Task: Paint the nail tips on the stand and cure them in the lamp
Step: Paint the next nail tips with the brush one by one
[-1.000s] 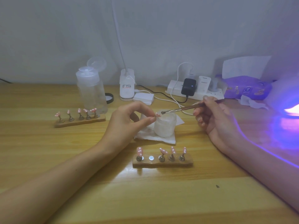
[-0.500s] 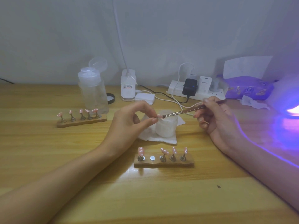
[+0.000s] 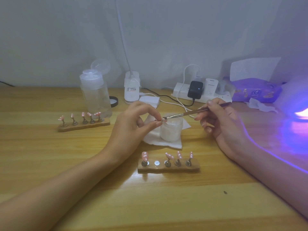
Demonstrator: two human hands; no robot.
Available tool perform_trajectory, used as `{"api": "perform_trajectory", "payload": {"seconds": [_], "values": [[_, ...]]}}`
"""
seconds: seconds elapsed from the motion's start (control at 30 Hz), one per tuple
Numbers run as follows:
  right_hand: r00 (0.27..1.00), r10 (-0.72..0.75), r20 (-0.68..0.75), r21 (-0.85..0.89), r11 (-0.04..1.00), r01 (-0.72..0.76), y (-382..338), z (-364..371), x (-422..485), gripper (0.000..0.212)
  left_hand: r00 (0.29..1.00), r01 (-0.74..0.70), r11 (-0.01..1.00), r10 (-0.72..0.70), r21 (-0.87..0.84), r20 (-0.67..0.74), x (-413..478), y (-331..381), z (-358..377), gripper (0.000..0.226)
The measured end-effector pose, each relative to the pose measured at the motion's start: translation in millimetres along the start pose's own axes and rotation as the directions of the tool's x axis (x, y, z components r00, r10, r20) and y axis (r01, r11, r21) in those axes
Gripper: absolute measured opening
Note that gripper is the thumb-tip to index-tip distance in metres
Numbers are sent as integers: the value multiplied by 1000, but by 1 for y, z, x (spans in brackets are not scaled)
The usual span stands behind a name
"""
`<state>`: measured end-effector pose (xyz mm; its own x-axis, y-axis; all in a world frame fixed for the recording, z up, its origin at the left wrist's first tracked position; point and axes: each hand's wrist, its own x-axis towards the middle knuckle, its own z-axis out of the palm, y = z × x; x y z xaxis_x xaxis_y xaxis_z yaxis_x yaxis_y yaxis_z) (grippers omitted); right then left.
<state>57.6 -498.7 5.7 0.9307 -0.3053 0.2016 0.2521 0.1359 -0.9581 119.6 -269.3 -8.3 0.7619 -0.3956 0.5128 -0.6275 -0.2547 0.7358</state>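
My left hand (image 3: 131,125) pinches a small pink nail tip (image 3: 164,120) between thumb and forefinger, above a white jar (image 3: 171,130). My right hand (image 3: 220,120) holds a thin brush (image 3: 188,113), and its bristles touch the nail tip. A near wooden stand (image 3: 168,168) carries several pink nail tips with white dots and has one bare metal slot (image 3: 156,163). A second wooden stand (image 3: 83,126) with several nail tips sits at the left. The curing lamp (image 3: 301,114) glows purple at the right edge.
The jar stands on a folded white tissue (image 3: 160,141). Along the back are a clear pump bottle (image 3: 94,94), a white desk lamp base (image 3: 131,88), a power strip (image 3: 200,93) with chargers and cables, a stack of cotton pads (image 3: 149,100) and a purple tissue pack (image 3: 255,91).
The brush tip has moved left and now touches the pinched nail tip. The view has shifted slightly; both stands stay where they were.
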Motion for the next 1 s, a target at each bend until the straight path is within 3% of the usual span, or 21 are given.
{"api": "perform_trajectory", "payload": {"seconds": [0.13, 0.6, 1.0], "values": [[998, 22, -56, 30, 999, -20, 0, -1, 1, 22, 1000, -10, 1000, 11, -25, 26, 0, 1, 1, 8], [1000, 4, 10, 14, 1000, -5, 2, 0, 1, 23, 999, -26, 999, 27, -31, 32, -1, 0, 0, 9], [997, 23, -72, -31, 999, -25, 4, -3, 5, 23, 999, -38, 999, 38, -22, 35, -1, 1, -1, 9]]}}
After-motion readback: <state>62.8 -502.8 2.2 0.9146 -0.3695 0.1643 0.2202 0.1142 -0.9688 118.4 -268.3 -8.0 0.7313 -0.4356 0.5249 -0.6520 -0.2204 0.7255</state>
